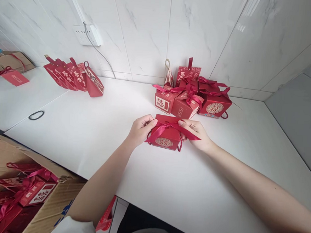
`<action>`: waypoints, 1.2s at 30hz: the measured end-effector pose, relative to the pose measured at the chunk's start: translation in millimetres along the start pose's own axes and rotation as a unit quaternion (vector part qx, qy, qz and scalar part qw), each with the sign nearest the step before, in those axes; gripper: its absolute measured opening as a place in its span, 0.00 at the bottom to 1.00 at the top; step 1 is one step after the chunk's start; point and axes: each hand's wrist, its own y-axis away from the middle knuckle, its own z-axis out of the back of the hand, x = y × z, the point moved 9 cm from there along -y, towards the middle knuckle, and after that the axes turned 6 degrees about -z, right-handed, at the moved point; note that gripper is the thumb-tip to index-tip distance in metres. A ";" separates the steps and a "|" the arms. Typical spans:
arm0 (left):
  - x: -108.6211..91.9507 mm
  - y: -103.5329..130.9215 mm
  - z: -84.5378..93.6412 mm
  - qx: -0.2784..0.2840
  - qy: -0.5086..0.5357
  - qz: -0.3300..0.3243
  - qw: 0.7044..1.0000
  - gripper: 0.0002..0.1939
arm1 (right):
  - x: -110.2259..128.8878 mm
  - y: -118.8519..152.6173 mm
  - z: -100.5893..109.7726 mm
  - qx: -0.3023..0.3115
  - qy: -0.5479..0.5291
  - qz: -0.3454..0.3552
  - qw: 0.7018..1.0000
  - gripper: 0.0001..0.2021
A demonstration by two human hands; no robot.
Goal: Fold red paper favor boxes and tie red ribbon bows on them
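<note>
A small red gift box (166,143) with a round gold emblem and twisted cord handles stands on the white table. A shiny red ribbon (158,130) is tied in a bow across its top, with tails hanging to both sides. At the box's upper left, my left hand (142,129) is closed, thumb and fingers pinching the ribbon beside the knot. My right hand (195,133) pinches the ribbon at the upper right, and one tail lies in front of its fingers. Some fingertips are hidden behind the box and ribbon.
Several red gift boxes (184,106) with bows stand against the tiled wall. Upright red packets (68,75) lean at the back left. A black ring (36,115) lies on the table (91,126). A cardboard carton (51,201) of red boxes is at lower left.
</note>
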 end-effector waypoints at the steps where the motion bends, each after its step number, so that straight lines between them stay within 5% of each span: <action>1: 0.6 0.1 -0.5 0.004 0.001 0.003 1.000 0.21 | -0.4 0.3 0.3 -0.004 -0.005 0.003 1.000 0.25; 14: 4.8 -2.4 -1.2 0.014 0.049 0.016 0.999 0.20 | -5.3 -3.8 4.5 -0.022 0.007 0.018 1.000 0.25; 18: 6.2 -4.9 13.6 0.007 0.042 0.030 0.999 0.21 | -6.4 -5.6 11.5 -0.015 0.009 -0.010 1.000 0.27; 24: 15.4 -7.0 33.3 -0.041 -0.012 0.069 0.997 0.27 | 1.8 -5.2 32.0 -0.094 0.017 -0.030 0.995 0.28; 28: -12.3 -2.5 34.9 -0.123 -0.118 -0.057 0.984 0.15 | 26.2 7.0 30.2 -0.145 0.115 0.028 0.982 0.22; 31: -44.0 7.7 17.9 -0.125 -0.225 -0.194 0.947 0.11 | 44.8 18.1 11.7 -0.110 0.211 0.059 0.969 0.16; 36: -53.8 13.3 -7.6 -0.083 -0.282 -0.216 0.931 0.07 | 65.0 30.6 -3.9 -0.101 0.311 0.127 0.937 0.06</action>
